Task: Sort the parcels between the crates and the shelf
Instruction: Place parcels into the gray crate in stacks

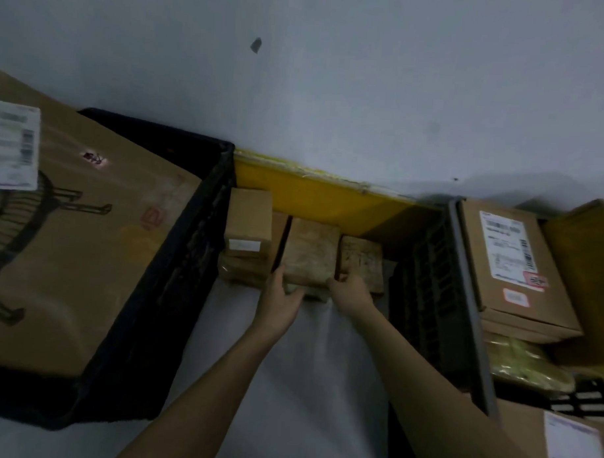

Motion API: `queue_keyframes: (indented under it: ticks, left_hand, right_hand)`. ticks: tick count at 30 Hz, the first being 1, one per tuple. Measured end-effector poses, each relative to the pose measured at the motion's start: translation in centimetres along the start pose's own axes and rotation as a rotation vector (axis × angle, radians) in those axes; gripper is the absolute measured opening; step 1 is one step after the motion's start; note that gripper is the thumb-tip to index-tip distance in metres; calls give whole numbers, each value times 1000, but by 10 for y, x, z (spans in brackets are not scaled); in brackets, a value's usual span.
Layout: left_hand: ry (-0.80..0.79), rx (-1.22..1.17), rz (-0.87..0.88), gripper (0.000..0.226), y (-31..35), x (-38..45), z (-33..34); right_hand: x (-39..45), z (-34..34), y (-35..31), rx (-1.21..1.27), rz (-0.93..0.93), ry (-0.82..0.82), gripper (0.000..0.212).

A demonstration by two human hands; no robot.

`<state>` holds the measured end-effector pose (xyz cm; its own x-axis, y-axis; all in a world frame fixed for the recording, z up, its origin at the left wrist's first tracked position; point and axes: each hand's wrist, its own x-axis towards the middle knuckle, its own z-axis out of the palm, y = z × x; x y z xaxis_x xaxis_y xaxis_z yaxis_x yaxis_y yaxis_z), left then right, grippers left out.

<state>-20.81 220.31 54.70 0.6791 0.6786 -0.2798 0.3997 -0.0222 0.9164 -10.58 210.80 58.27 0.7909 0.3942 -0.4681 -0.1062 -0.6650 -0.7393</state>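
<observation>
Both hands, left (281,298) and right (351,292), grip one middle parcel (310,253); two crates (191,225).

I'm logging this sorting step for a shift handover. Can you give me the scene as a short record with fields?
setting: white surface between two crates, against a wall
left hand: grips the middle parcel at its near left corner
right hand: holds the same parcel's near right corner
neighbours: small box to its left, brown parcel to its right
left crate: black, holds a large cardboard box
right crate: holds labelled boxes
</observation>
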Motion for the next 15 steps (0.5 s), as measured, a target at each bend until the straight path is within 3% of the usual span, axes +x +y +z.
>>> queue_keyframes:
  ticks: [4, 8, 15]
  left_hand:
    - [-52, 38, -61, 63, -20, 20, -3]
    - [-55, 27, -87, 60, -29, 35, -9]
    - [-88, 31, -126, 63, -33, 41, -12]
  right_hand:
    - [15, 26, 10, 80, 62, -36, 37]
    - [21, 37, 11, 132, 134, -48, 20]
    - [19, 41, 28, 285, 113, 91, 26]
